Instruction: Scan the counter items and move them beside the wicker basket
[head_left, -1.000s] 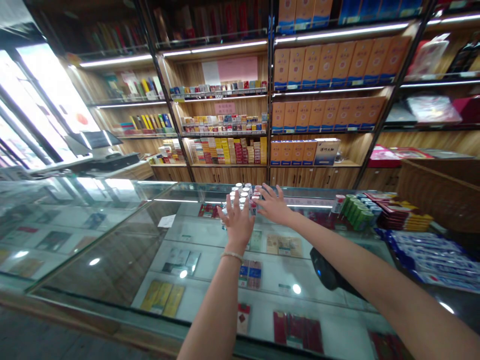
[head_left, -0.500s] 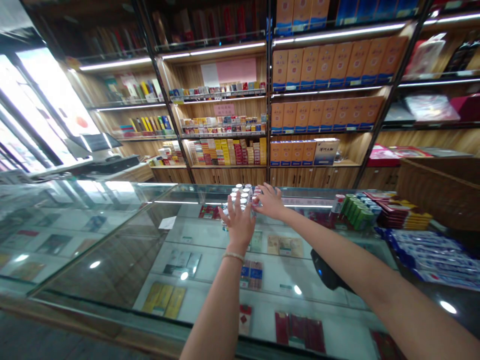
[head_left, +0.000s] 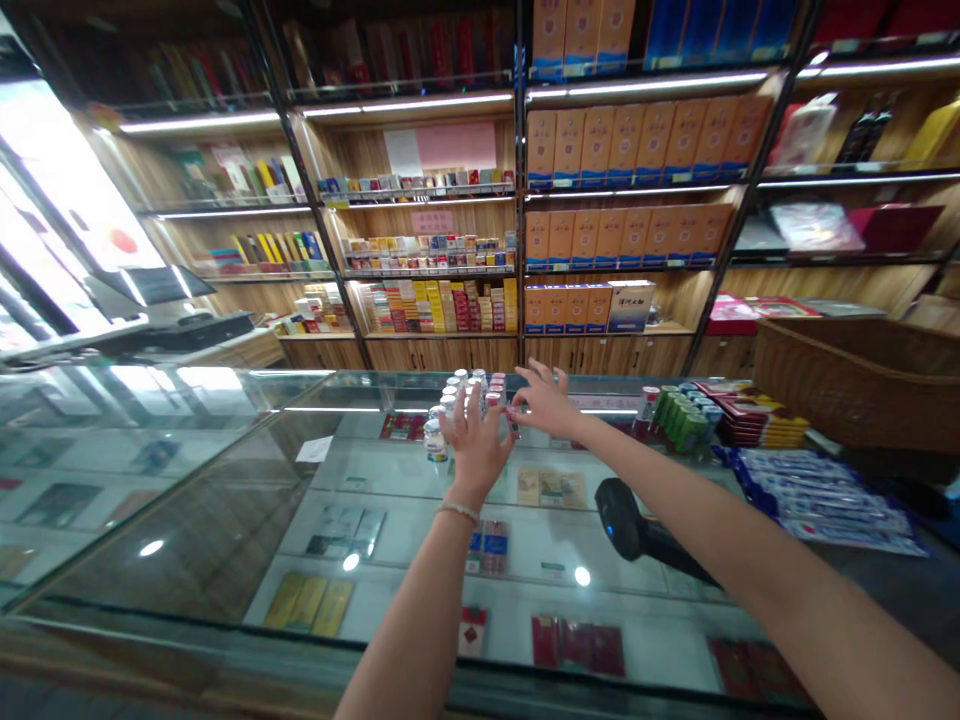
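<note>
My left hand (head_left: 474,445), a beaded bracelet (head_left: 458,510) at its wrist, is over the glass counter with fingers spread, partly in front of a cluster of small white-capped bottles (head_left: 434,440). Its thumb and forefinger come close to a small pinkish bottle. My right hand (head_left: 546,402) pinches that bottle (head_left: 513,418) between thumb and forefinger, the other fingers raised. Behind the hands stand more small bottles with pink tops (head_left: 496,385). My left fingers hide part of the cluster.
A black scanner (head_left: 621,520) lies under my right forearm. Right of it are green cylinders (head_left: 681,418), stacked red and yellow packs (head_left: 757,415), blue-white packets (head_left: 821,500) and a brown basket (head_left: 862,375). A white paper (head_left: 314,450) lies left. Stocked shelves stand behind.
The view has shifted slightly to the right. My right thumb and forefinger now pinch a small bottle near my left hand, which has moved a little off the cluster, showing more bottles.
</note>
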